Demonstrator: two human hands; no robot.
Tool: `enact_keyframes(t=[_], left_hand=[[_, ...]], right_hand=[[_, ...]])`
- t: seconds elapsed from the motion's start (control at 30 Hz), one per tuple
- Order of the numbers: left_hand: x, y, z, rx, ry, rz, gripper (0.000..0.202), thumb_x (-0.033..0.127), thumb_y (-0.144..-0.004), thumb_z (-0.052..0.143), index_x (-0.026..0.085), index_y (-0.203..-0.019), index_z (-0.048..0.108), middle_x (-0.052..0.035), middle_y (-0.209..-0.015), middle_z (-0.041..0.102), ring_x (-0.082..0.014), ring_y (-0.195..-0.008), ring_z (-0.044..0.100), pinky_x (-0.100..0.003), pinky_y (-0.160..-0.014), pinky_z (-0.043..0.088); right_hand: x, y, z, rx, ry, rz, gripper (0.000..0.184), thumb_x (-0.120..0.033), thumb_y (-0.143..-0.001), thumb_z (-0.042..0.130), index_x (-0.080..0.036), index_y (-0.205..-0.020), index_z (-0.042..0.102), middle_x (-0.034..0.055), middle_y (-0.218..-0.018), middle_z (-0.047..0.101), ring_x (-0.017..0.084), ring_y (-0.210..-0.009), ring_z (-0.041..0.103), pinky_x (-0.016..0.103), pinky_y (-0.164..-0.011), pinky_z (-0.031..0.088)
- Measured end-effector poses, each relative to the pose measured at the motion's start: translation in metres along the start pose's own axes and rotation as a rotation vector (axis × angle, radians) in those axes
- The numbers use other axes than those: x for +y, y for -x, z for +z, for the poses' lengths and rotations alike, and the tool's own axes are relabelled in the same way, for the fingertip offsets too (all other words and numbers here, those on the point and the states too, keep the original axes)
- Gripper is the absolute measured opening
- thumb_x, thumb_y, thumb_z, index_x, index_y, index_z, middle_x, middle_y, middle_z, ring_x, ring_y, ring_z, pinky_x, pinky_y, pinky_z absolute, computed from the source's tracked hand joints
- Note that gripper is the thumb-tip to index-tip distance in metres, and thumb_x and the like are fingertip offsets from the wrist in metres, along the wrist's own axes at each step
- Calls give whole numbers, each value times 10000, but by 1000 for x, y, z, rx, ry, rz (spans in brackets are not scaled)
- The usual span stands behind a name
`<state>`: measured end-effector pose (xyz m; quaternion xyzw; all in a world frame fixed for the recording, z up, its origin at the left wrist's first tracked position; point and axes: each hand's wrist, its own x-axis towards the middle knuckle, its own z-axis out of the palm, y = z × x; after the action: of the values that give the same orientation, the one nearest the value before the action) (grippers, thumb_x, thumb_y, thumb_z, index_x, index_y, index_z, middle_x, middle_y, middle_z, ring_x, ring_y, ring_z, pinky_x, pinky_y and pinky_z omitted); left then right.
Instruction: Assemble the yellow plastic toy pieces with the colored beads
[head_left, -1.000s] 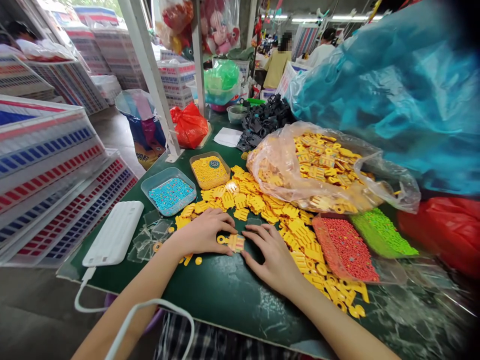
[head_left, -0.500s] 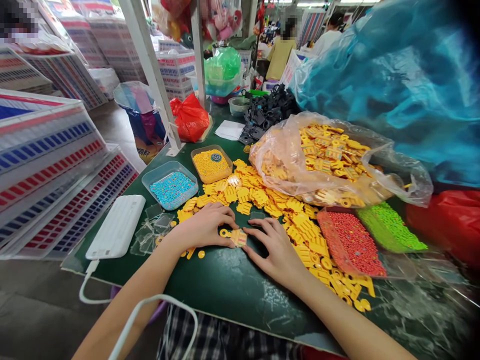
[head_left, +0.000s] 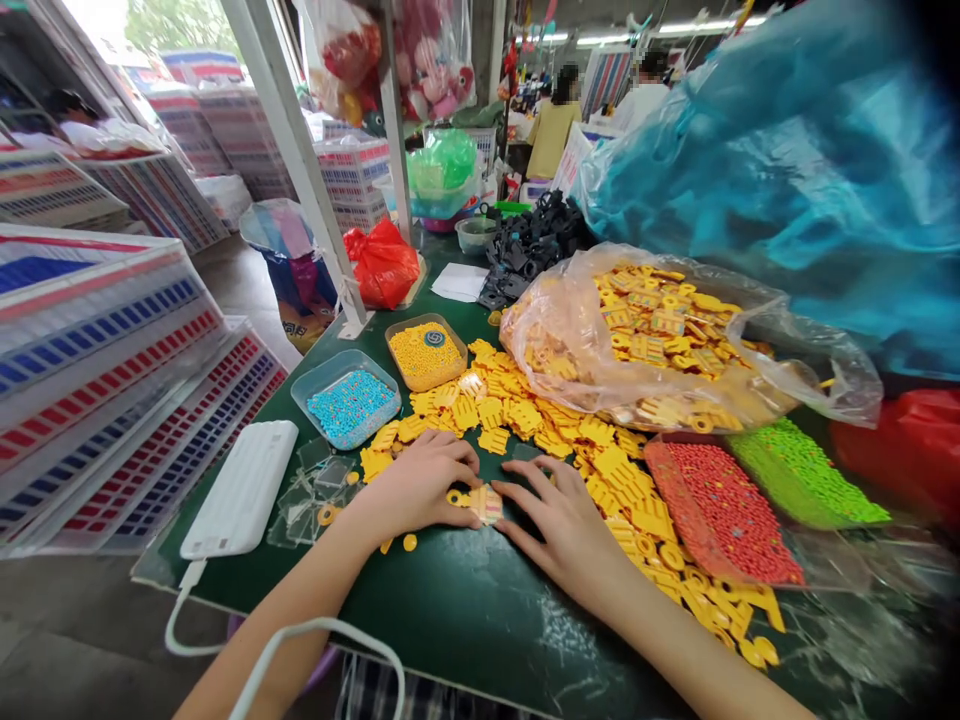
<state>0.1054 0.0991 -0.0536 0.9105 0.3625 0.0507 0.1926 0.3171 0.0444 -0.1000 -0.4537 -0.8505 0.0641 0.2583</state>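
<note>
The left hand (head_left: pixel 420 485) and the right hand (head_left: pixel 562 530) rest palm-down on the dark green work table (head_left: pixel 465 600), fingers partly spread and slightly curved. A flat yellow plastic piece with a ring-shaped end (head_left: pixel 484 505) lies between them, its end just beside the left thumb and right fingertips. Whether either hand grips it cannot be determined. A loose layer of similar yellow pieces (head_left: pixel 517 410) lies directly above the hands in the frame. Upper right of it sits a clear plastic bag of yellow pieces (head_left: pixel 645 340). Left of the hands lie clear plastic sheets (head_left: pixel 311 495) and a white ribbed power bank (head_left: pixel 240 488). Trays of yellow beads (head_left: pixel 426 355) and blue beads (head_left: pixel 349 405) stand above them.
</note>
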Motion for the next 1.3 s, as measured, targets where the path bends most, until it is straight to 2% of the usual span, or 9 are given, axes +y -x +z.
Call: enact_keyframes(t=[0.17,0.3,0.47,0.73,0.9,0.97,1.07,1.2,1.3], left_hand=[[8,1,-2,128,112,104,300,339,-705,789,196,-954,700,-19,-1028,694,-204,-968,592,-350,-930,387],[17,5,-9,220,201,109,257,306,-762,728,209,-990,659,-29,-1042,689,-201,-989,590,-348,-934,424],[16,4,-4,174,379,11,281,402,-824,640,232,-1048,631,-52,-1040,687,-212,-970,611,-346,-873,493],[24,-4,-4,136,523,-76,386,566,-813,566,198,-698,546,7,-678,583,-155,-658,553,-255,-626,487],[17,-3,-3,75,630,-34,423,623,-795,586,202,-776,619,-30,-775,646,-195,-756,601,-330,-746,517],[8,-3,-3,62,745,5,518,676,-774,591,214,-1004,642,-70,-919,684,-222,-861,629,-376,-846,511],[-2,-1,-7,115,858,4,689,702,-812,529,217,-1300,500,-110,-1054,674,-227,-980,626,-375,-913,487],[-3,2,-16,143,799,-60,662,667,-851,495,201,-1320,466,-87,-1006,675,-210,-961,625,-344,-871,498],[2,2,-17,166,738,-104,589,621,-845,519,195,-1250,528,-60,-943,684,-205,-924,641,-343,-874,502]], right_hand=[[-8,-2,-5,70,-69,38,287,-410,-940,516,-205,-1118,611,106,-1067,650,279,-1046,527,460,-888,462],[-16,-8,-16,98,-158,85,267,-383,-971,441,-188,-877,598,65,-791,615,206,-777,538,332,-662,436],[-20,-8,-20,113,-242,128,286,-327,-953,397,-198,-717,496,10,-651,504,149,-640,485,272,-561,328],[-24,-12,-28,90,-530,209,288,-362,-891,455,-207,-665,365,-28,-641,425,121,-636,433,253,-584,321],[-24,-16,-49,-5,-664,199,300,-364,-891,492,-200,-649,426,-64,-561,385,83,-520,380,216,-483,275],[-14,-26,-72,1,-541,215,305,-390,-921,470,-195,-688,496,-67,-561,450,73,-504,428,194,-465,312],[15,-53,-121,240,-80,328,438,-443,-986,316,-152,-781,571,-13,-699,587,87,-637,555,203,-591,420],[61,-88,-168,364,146,422,501,-490,-979,284,-105,-954,604,91,-962,635,249,-1025,587,364,-855,426],[67,-78,-165,349,255,395,277,-383,-950,481,-139,-1018,595,144,-1071,646,315,-1095,547,448,-913,405]])
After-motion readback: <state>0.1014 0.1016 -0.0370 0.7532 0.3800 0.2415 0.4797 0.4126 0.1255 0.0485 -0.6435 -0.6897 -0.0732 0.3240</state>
